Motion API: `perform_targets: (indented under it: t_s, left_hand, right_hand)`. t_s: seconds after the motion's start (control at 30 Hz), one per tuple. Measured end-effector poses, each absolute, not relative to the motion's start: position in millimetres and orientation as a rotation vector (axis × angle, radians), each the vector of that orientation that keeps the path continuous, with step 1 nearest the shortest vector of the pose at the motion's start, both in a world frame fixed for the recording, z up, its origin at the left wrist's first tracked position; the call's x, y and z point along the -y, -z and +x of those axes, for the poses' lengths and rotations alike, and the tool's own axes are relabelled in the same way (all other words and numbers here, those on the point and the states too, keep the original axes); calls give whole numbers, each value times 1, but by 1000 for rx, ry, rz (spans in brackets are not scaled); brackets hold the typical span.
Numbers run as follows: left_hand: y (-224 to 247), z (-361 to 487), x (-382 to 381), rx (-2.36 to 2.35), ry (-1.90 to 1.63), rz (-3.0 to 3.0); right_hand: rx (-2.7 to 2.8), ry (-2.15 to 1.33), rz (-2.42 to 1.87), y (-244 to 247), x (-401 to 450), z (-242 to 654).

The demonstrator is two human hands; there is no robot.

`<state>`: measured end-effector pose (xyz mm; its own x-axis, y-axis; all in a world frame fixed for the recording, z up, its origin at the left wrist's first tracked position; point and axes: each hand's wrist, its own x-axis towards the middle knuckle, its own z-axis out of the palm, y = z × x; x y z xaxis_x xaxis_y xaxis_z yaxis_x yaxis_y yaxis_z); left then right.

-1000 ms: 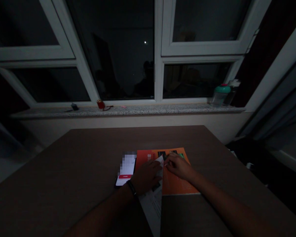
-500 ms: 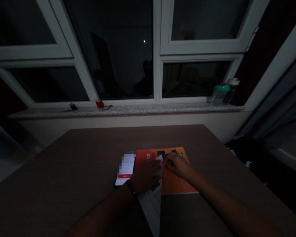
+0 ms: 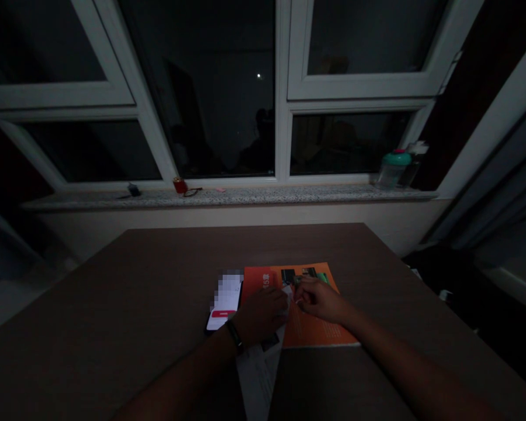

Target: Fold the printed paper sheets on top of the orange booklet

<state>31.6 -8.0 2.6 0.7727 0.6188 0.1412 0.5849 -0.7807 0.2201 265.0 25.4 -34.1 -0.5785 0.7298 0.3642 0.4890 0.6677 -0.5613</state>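
A long, narrow triangle of folded printed paper (image 3: 258, 374) runs toward me across an orange and red booklet (image 3: 307, 327), its near end beyond the table's front part of the view. My left hand (image 3: 263, 313), with a dark band at the wrist, is closed on the paper near its far, narrow end. Beside that end, my right hand (image 3: 318, 299) is closed in a pinch over the booklet. A small pale bit shows at its fingertips, too small and dark to name.
A lit phone (image 3: 225, 298) lies left of the booklet on the brown table (image 3: 135, 292). Behind the table, the stone windowsill (image 3: 254, 196) carries a red jar (image 3: 180, 185), a small dark item (image 3: 134, 189) and a teal-lidded bottle (image 3: 394, 169). The room is dim.
The paper's near end has swung left, and its far tip has dropped slightly. My right hand has shifted a little right and down, with its fingers more curled. The camera view moved slightly.
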Motion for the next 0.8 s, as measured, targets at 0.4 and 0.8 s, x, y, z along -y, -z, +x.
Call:
perform_targets:
  t_s: [0.4,0.8]
  left_hand:
    - [8,29,6,-949,-406,2770]
    - [9,28,8,-980,-352,2830]
  right_hand:
    - [2211,-495,-1169,34,-32,261]
    - [2100,-392,-1246,40,-31,263]
